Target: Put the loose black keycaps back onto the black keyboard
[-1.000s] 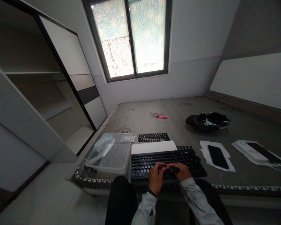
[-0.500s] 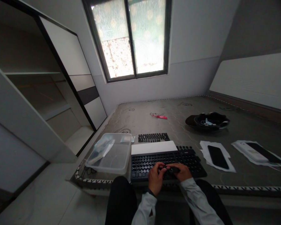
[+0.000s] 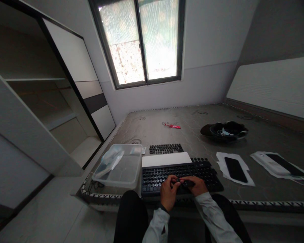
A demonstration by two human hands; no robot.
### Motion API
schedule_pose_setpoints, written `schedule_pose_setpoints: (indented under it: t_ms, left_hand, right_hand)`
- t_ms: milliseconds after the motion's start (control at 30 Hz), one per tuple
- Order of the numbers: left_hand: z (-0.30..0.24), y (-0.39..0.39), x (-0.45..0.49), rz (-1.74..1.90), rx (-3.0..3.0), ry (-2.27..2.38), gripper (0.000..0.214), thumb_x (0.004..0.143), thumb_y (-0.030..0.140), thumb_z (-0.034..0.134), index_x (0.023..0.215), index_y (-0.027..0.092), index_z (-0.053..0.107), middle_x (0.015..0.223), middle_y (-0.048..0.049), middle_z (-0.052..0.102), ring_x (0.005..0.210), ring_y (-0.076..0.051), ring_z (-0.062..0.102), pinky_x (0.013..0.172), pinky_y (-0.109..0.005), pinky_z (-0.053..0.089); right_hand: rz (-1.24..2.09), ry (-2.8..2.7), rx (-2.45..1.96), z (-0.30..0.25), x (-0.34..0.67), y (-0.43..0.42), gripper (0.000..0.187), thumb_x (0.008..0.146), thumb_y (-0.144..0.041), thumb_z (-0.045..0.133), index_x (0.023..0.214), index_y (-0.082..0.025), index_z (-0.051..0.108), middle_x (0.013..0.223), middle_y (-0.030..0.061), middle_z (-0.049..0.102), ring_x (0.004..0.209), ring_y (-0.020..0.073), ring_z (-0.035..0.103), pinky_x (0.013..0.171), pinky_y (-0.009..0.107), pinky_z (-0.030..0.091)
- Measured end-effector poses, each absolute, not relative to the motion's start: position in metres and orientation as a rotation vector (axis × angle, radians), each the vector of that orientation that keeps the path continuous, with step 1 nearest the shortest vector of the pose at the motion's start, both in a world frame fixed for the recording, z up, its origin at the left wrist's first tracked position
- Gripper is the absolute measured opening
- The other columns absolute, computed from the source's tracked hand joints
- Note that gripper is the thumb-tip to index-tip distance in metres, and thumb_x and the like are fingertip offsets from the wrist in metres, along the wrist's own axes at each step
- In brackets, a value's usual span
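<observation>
Both hands meet over the front rows of a black keyboard point(image 3: 179, 175). The left hand point(image 3: 168, 192) and the right hand point(image 3: 196, 185) each have a narrow grip closed on the same small dark object point(image 3: 186, 183), which sits between the fingertips just above the keys; what the object is cannot be made out.

The keyboard lies at the near edge of the mattress point(image 3: 182, 128), so the trimmed border runs right under the wrists. Just beyond the grip a white flat panel point(image 3: 166, 158) touches the keyboard's far side, and a smaller black keyboard point(image 3: 166, 148) lies just past that. Farther on, the mattress is mostly bare, with only a red wrapper point(image 3: 172, 125) well off.

Left of the grip, just beside the keyboard, stands a clear plastic tub point(image 3: 121, 167); inside it lies a clear bag point(image 3: 111, 160) with contents too dim to tell. Right of the grip a black phone point(image 3: 235, 169) rests on white paper, and beyond it a white device point(image 3: 270, 163) and another dark phone point(image 3: 285, 164) share a second sheet. A dark helmet point(image 3: 226, 130) sits open side up farther back on the right.

A window point(image 3: 142, 40) faces the person; wardrobe shelving point(image 3: 40, 101) fills the left wall.
</observation>
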State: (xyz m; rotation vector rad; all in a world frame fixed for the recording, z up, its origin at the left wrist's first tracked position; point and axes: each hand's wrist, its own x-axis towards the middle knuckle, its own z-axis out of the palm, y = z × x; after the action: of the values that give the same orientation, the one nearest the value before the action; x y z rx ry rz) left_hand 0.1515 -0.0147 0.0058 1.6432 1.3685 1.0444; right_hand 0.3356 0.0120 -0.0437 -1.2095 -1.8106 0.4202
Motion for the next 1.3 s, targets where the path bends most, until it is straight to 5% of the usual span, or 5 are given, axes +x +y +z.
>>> schedule_pose_setpoints:
  t_ms: [1300]
  left_hand:
    - [0.0039,-0.0154,0.1511,1.057,1.664,1.367,0.022,0.083,0.033,0.057,0.101,0.022,0.063,0.088,-0.0005,0.068,0.071,-0.014,0.059,0.071,-0.027,0.044]
  right_hand:
    - [0.397,-1.816,-1.183,-0.0456,0.336,0.0124,0.023,0.075,-0.022,0.055,0.086,-0.027,0.075,0.088,0.0017,0.076,0.081,0.0232,0.072,0.075,0.037,0.057]
